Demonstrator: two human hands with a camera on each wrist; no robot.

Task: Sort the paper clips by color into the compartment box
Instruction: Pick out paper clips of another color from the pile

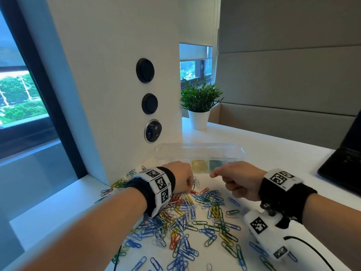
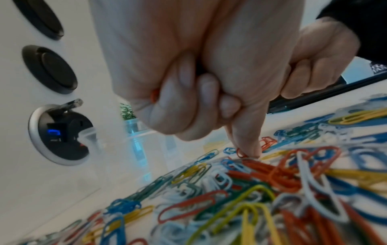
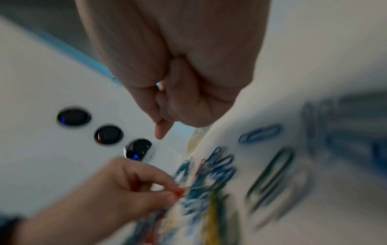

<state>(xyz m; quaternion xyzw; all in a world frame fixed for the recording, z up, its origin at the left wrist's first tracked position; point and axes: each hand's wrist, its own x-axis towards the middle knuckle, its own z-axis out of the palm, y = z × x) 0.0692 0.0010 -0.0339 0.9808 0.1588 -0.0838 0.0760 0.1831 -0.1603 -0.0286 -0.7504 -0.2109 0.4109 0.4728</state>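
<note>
Across the lower middle of the head view, your paper clips [image 1: 195, 218] lie scattered in a mixed heap of blue, green, yellow, red and white on the white table [image 1: 273, 153]. Your left hand [image 1: 180, 177] sits at the heap's upper edge with its fingers curled; the left wrist view shows a red clip [image 2: 154, 96] tucked inside those curled fingers while the index fingertip [image 2: 251, 149] presses down among other red clips. Your right hand [image 1: 236, 178] hovers to the right of it, above the clips, clenched loosely with the forefinger and thumb pointing left; whether it holds anything cannot be told, as the right wrist view is blurred. Just above both hands in the frame lies the clear compartment box [image 1: 201, 153], with yellow and green clips showing in two neighbouring compartments. At the right edge sits a dark laptop [image 1: 343, 165], and a potted plant [image 1: 199, 102] stands higher up.
</note>
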